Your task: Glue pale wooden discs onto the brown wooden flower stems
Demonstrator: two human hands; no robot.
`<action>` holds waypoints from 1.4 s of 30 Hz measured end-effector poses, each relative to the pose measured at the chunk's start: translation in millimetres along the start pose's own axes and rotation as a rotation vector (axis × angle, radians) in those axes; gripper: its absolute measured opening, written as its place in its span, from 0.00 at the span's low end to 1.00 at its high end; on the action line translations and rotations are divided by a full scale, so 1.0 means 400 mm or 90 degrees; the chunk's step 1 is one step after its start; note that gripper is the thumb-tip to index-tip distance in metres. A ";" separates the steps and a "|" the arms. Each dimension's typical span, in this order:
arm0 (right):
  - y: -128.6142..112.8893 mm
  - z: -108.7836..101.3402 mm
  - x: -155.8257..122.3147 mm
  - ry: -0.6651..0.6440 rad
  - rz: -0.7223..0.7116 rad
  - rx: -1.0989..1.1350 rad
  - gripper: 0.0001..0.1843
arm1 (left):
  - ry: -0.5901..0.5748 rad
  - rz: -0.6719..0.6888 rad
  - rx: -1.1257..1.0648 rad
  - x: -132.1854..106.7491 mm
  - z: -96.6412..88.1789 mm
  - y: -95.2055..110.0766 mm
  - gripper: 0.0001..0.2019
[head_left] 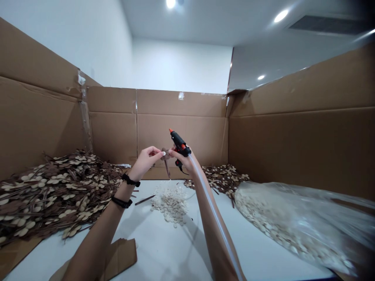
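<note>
My right hand point(184, 159) grips a black glue gun point(179, 142) with an orange nozzle pointing up and left; a clear glue stick point(211, 210) runs back along my forearm. My left hand point(146, 159) pinches a small brown wooden flower piece point(165, 154) with a thin stem hanging down, held right against my right hand's fingers. Both hands are raised above a small heap of pale wooden discs point(170, 203) on the white table point(164, 253). Two black bands sit on my left wrist.
A large heap of finished brown-and-pale wooden flowers point(52, 191) lies at the left. A smaller heap point(222, 177) lies at the back right. A clear plastic bag of pale discs point(293, 222) fills the right. Cardboard walls point(181, 128) surround the table. A cardboard scrap point(120, 255) lies near the front.
</note>
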State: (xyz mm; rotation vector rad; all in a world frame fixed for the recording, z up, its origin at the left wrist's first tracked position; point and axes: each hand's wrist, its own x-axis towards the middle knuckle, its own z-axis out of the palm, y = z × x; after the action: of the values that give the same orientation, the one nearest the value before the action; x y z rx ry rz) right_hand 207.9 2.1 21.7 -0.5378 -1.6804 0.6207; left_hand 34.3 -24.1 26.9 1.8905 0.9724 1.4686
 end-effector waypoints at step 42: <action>-0.007 0.007 -0.002 -0.076 0.017 0.018 0.11 | -0.208 0.058 -0.017 -0.005 -0.011 0.003 0.15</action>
State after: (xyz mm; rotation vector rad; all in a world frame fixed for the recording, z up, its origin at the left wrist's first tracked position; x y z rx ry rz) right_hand 205.2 -0.8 22.6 -0.5115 -1.7759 0.7069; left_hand 30.1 -26.5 27.7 2.0941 0.7185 1.1631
